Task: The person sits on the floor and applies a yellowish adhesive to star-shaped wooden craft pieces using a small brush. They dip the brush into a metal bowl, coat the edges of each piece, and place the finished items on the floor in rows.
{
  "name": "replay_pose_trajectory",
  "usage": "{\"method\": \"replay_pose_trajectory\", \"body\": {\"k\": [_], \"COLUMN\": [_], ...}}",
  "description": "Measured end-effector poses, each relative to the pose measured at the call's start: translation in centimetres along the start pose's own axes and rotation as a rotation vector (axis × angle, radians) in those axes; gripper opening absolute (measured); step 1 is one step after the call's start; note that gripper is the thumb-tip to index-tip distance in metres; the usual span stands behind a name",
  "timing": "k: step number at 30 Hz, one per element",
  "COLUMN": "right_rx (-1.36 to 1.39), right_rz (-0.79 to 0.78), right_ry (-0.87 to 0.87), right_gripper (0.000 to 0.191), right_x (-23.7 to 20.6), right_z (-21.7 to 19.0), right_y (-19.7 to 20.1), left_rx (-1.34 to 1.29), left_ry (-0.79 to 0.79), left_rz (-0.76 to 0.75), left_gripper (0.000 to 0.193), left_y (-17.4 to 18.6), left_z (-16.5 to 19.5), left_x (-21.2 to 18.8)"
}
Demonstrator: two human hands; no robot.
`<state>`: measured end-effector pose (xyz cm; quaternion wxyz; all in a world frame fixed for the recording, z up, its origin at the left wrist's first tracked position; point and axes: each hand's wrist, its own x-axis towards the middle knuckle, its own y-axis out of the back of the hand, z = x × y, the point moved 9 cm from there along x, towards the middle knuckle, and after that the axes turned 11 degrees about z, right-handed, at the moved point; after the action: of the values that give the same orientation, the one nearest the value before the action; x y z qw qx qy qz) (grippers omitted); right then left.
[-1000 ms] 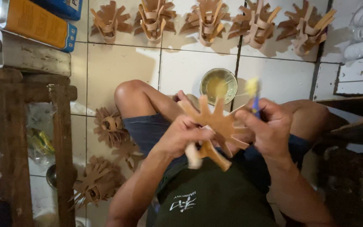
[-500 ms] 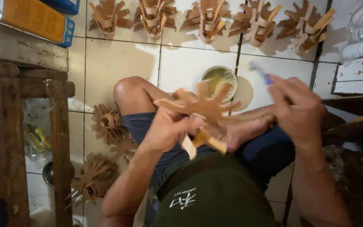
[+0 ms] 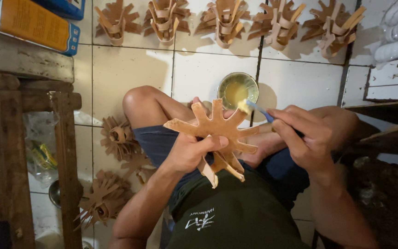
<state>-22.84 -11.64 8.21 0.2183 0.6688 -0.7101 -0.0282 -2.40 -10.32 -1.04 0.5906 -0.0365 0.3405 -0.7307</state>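
Leather cutout (image 3: 217,127), star-shaped, sits pinched in the left hand (image 3: 187,152) above the lap; right hand (image 3: 305,138) clamps a brush (image 3: 254,108) at its upper tab; glue could drip beyond the grip

White tiled floor (image 3: 130,69), row of tan cutouts (image 3: 229,18), small bowl (image 3: 237,88) of perhaps glue

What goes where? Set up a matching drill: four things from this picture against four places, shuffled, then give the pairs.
1. star-shaped leather piece
2. brush
3. glue bowl
4. folded leather pieces

A. in a row on the tiles at the top
B. in the left hand
C. on the floor beyond the knees
D. in the right hand

Pairs: 1-B, 2-D, 3-C, 4-A
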Motion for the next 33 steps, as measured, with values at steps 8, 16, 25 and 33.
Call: {"method": "replay_pose_trajectory", "body": {"k": [8, 16, 25, 33], "right_rx": [0.011, -0.048, 0.213, 0.055], "right_rz": [0.008, 0.039, 0.562, 0.134], "right_ry": [-0.028, 0.025, -0.297, -0.093], "right_gripper": [0.020, 0.018, 0.019, 0.020], "right_x": [-1.1, -1.3, -3.7, -2.7], "right_z": [1.9, 1.1, 6.3, 2.5], "right_y": [0.3, 0.6, 4.9, 0.2], "left_rx": [-0.146, -0.083, -0.282, -0.277], "left_ry": [0.071, 0.071, -0.050, -0.131], "left_rz": [-0.006, -0.088, 0.118, 0.095], "left_gripper": [0.058, 0.059, 0.060, 0.062], "left_y": [-0.2, -0.8, 0.0, -2.4], "left_z": [-0.1, -0.2, 1.3, 2.1], "left_x": [-0.1, -0.2, -0.2, 0.3]}}
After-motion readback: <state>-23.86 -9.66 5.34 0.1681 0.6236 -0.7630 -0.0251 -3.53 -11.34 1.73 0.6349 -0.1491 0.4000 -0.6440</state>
